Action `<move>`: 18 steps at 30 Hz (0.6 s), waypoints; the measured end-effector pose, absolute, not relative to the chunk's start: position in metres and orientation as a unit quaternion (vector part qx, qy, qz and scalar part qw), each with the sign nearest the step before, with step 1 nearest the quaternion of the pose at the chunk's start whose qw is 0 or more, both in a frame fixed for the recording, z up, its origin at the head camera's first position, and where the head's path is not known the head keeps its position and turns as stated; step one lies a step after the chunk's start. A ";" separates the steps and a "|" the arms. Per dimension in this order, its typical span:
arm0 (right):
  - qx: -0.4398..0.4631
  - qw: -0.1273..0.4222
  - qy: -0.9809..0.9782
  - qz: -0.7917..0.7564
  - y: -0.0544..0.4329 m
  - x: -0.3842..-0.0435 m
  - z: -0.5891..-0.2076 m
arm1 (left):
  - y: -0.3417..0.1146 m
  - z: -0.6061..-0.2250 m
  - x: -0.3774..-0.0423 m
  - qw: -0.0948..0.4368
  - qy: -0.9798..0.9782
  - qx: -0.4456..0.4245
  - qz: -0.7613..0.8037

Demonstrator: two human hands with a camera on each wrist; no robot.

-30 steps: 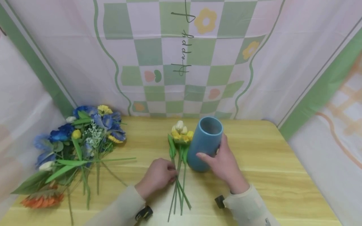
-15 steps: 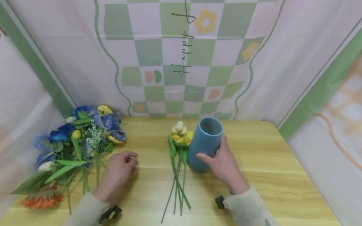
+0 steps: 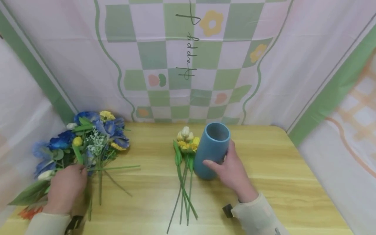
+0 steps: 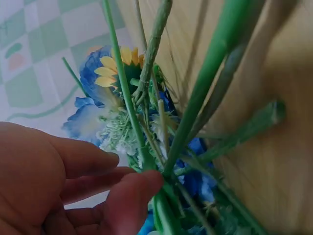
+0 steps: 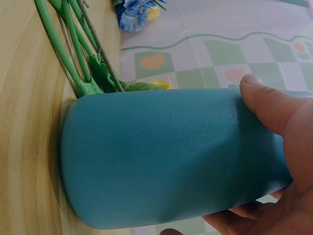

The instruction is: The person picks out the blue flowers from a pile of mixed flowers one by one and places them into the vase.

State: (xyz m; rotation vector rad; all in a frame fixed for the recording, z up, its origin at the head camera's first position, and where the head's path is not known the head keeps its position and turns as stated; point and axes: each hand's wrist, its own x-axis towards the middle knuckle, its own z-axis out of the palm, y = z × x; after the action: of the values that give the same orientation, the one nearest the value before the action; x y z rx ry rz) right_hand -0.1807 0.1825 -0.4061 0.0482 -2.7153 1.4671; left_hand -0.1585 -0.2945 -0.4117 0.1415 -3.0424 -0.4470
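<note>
My right hand grips the blue vase round its side; it stands upright on the table, its mouth facing up. In the right wrist view the thumb lies along one side of the vase and the fingers curl under the other. At the left my left hand is in the pile of artificial flowers. In the left wrist view my left hand's thumb and fingers close at a green flower stem among crossing stems. The hand hides part of the pile in the head view.
Several white and yellow flowers with long green stems lie loose on the wooden table, just left of the vase. An orange flower is partly behind the left wrist. A checked cloth hangs behind the table.
My left hand has let go of the flowers beside the vase and moved left into the flower pile, taking a stem there. The right hand and vase have stayed in place.
</note>
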 end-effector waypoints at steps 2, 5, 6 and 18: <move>0.017 0.029 -0.878 0.478 0.184 -0.180 -0.405 | -0.295 -0.413 -0.160 0.018 -0.988 0.045 -0.148; 0.020 0.030 -0.878 0.477 0.183 -0.180 -0.406 | -0.296 -0.413 -0.162 -0.012 -0.986 0.058 -0.154; 0.021 0.031 -0.878 0.477 0.183 -0.180 -0.407 | -0.297 -0.413 -0.163 -0.021 -0.986 0.062 -0.155; 0.024 0.034 -0.879 0.475 0.183 -0.180 -0.407 | -0.306 -0.414 -0.164 -0.050 -0.982 0.087 -0.162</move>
State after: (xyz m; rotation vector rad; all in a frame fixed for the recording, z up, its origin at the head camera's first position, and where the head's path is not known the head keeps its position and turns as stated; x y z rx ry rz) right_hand -0.1796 0.1833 -0.4066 0.0747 -2.7021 1.4615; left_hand -0.1638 -0.3055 -0.4145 0.2818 -3.1866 -0.5261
